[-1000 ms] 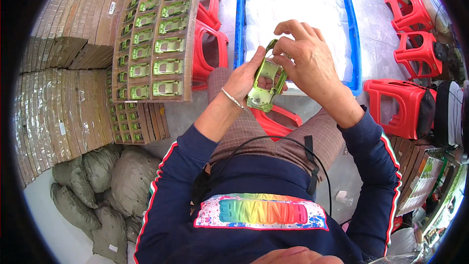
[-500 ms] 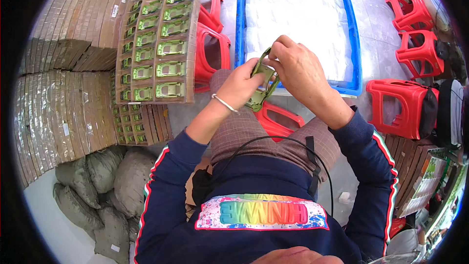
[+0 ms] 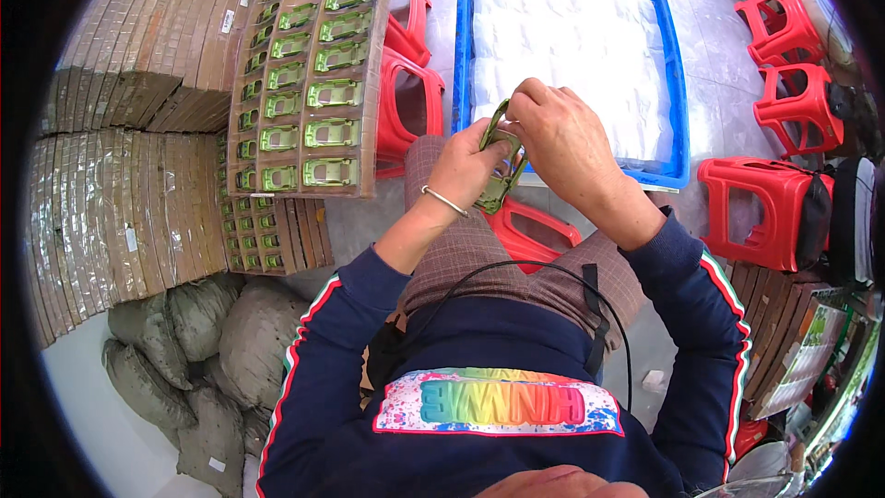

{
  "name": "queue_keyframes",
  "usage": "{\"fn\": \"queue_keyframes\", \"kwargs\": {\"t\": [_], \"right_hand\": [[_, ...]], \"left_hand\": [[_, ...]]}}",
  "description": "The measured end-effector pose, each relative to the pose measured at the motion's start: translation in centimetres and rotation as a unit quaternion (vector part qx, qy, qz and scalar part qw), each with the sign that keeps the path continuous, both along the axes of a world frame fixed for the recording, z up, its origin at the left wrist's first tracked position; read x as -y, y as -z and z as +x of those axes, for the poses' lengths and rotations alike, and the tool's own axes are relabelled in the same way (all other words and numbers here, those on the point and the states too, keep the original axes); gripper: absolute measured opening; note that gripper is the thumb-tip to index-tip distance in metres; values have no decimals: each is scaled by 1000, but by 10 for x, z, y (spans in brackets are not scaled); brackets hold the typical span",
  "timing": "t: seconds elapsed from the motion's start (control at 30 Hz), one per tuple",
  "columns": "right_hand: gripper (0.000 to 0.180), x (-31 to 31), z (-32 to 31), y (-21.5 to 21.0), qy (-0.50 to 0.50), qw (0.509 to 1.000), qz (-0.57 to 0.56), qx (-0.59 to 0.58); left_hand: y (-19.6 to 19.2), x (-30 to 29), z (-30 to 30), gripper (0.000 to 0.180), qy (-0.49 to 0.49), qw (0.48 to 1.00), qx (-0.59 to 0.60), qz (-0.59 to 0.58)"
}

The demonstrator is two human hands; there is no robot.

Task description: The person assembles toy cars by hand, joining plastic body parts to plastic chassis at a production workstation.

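Your left hand point(image 3: 464, 166) pinches the green car shell point(image 3: 497, 190) between its fingers, probably to steady it for your right hand point(image 3: 560, 136), whose fingers curl at its far end, pinching or not I cannot tell.

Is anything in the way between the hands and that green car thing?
Nothing visible is in the way: the left hand holds the green car shell directly, and the right hand is at its far end. The red stool shows below them, not between.
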State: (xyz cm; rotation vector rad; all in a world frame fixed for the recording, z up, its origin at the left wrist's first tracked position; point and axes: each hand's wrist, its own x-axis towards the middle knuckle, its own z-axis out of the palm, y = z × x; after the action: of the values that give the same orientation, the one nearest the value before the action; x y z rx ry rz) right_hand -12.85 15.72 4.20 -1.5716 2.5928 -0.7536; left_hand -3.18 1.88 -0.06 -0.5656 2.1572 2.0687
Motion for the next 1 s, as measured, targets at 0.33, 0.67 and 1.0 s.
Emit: {"fn": "queue_keyframes", "kwargs": {"t": [0.33,0.67,1.0], "right_hand": [[18,3,0,4,1,1000,29,-4],[27,-6,4,-9,95,982,-115,119],[19,4,-3,-1,146,954,-13,260]], "left_hand": [[15,0,0,19,-23,994,-26,-105],[-1,2,4,15,-34,998,-10,-46],[-16,-10,-1,18,-51,967,-62,-241]]}}
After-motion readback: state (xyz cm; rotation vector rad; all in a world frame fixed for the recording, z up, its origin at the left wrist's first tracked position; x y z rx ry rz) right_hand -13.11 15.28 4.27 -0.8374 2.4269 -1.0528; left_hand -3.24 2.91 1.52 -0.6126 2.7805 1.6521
